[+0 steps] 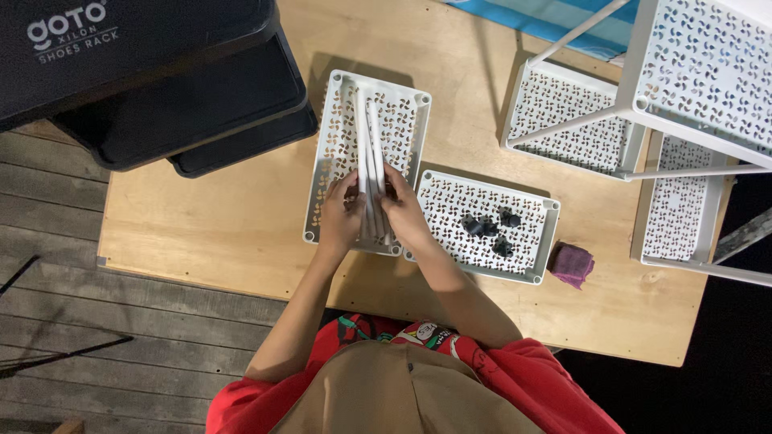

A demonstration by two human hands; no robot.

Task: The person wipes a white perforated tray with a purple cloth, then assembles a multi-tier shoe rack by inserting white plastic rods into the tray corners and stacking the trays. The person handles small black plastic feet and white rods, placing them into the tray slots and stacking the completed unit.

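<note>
Both of my hands close around a bundle of several white rods (368,145) that lies lengthwise on a white perforated tray (338,112). My left hand (341,215) grips the near end of the bundle from the left. From the right, my right hand (404,210) holds the same end. A second white perforated tray (527,210) lies just right of my hands, with a few small black pieces (489,227) on it.
The trays rest on a light wooden board (225,217). Black stacked boxes (161,88) stand at the back left. A white assembled rack of perforated shelves (643,104) stands at the right. A purple cloth (572,264) lies by the second tray. Dark plank floor lies at the left.
</note>
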